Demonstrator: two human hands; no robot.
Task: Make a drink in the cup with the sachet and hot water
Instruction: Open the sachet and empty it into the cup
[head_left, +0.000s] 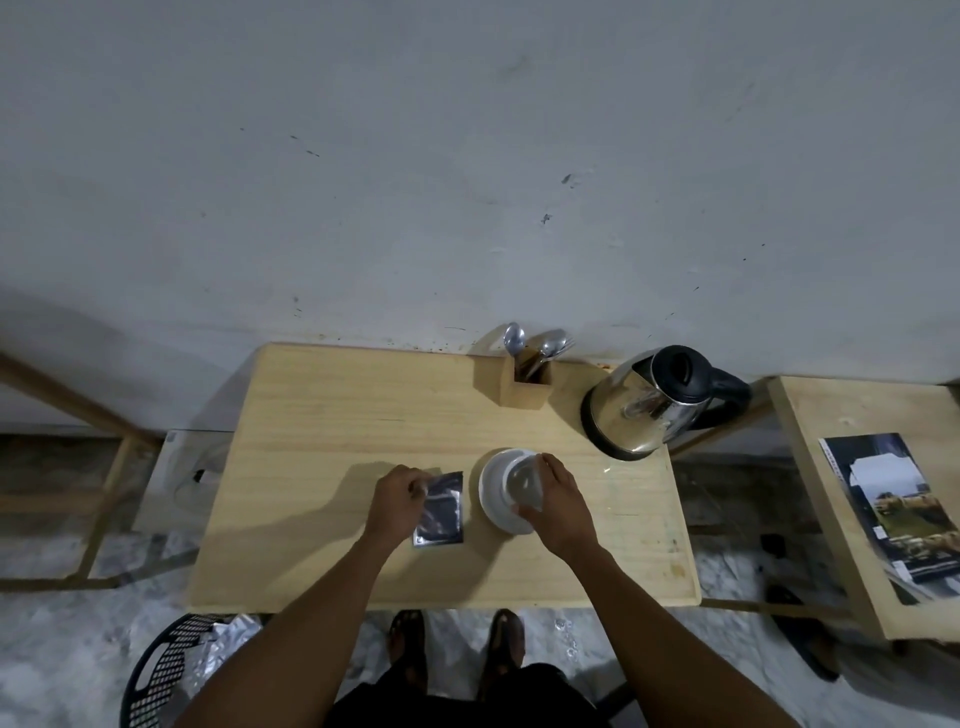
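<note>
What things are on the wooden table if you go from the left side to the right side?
Left hand → sachet → saucer → cup → right hand → kettle. The spoon holder stands farther back, so I left it out.

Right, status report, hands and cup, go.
Left hand on sachet, flat on table. Right hand gripping cup on saucer. Kettle untouched, path clear.

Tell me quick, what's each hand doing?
Left hand: closed on the top corner of the sachet, which lies on the table.
Right hand: closed around the cup on the saucer.
</note>
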